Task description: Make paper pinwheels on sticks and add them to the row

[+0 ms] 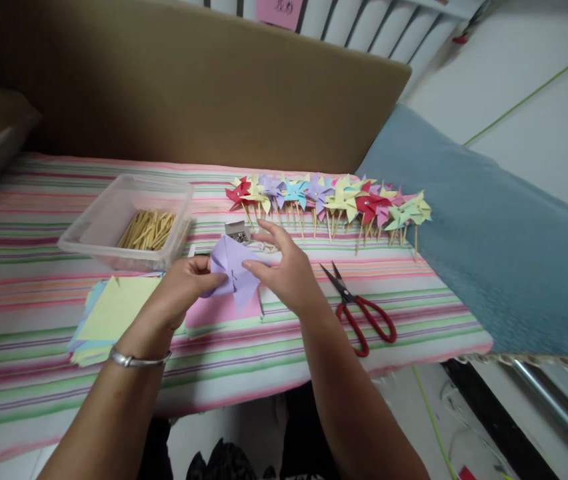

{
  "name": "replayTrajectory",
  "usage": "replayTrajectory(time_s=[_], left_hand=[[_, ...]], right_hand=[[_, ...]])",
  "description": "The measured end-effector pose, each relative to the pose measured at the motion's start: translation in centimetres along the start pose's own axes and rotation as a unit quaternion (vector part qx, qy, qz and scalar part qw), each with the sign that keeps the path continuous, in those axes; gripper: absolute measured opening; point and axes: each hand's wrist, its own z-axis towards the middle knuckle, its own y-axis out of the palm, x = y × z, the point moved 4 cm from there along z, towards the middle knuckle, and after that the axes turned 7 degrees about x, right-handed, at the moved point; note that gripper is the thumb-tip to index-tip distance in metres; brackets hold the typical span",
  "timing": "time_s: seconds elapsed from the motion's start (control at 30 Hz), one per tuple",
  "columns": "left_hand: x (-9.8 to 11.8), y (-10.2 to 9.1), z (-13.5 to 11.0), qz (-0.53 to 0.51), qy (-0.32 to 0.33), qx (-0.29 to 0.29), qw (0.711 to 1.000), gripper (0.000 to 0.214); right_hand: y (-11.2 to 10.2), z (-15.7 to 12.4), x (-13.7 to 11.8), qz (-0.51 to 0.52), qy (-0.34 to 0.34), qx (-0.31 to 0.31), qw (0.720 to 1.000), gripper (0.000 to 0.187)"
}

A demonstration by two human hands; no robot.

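Head view, purple paper (229, 255), sticks (147, 231) in tub (107, 249)

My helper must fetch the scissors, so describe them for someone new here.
On the striped tablecloth, find the row of paper pinwheels. The scissors lie nearer the camera, right of the right hand. Only they have dark blades and red looped handles.

Head view alone — looks forward and down, near striped cloth (259, 353); left hand (191, 283), right hand (287, 272) mid-frame.
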Motion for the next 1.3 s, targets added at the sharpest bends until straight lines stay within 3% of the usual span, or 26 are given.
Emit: replayTrajectory(time_s=[0.13,0.23,0.5,0.7,0.83,0.93,1.3], left_hand=[[0.2,0.8,-0.6,0.051,0.000,-0.061,0.997,0.007],[0.0,1.3,-0.7,0.067,-0.006,-0.082,0.994,0.005],[-0.5,1.2,-0.2,0.076,-0.003,-0.070,0.995,0.007],[0.4,0.8,-0.5,-0.094,0.021,-0.017,0.995,0.031],[0.0,2.1,-0.8,-0.187,-0.002,-0.043,0.981,0.024],[-0.5,3.0,-0.8,-0.228,-0.018,-0.022,0.973,0.022],[-0.6,2.3,-0.6,-0.203,-0.011,0.090,0.975,0.023]], right_hand=[[0.6,-0.5,1.2,0.118,0.121,-0.164,0.972,0.071],[1.1,-0.8,1.6,0.129,0.142,-0.203,0.960,0.071],[1.9,-0.9,1.5,0.083,0.148,-0.187,0.968,0.069],[1.4,-0.3,2.0,0.187,0.165,-0.103,0.963,0.055],[1.4,-0.1,2.2,0.246,0.158,-0.027,0.956,0.048],[1.8,-0.2,2.1,0.252,0.161,0.003,0.954,0.053],[3.0,-0.7,1.5,0.245,0.158,-0.015,0.956,0.053]])
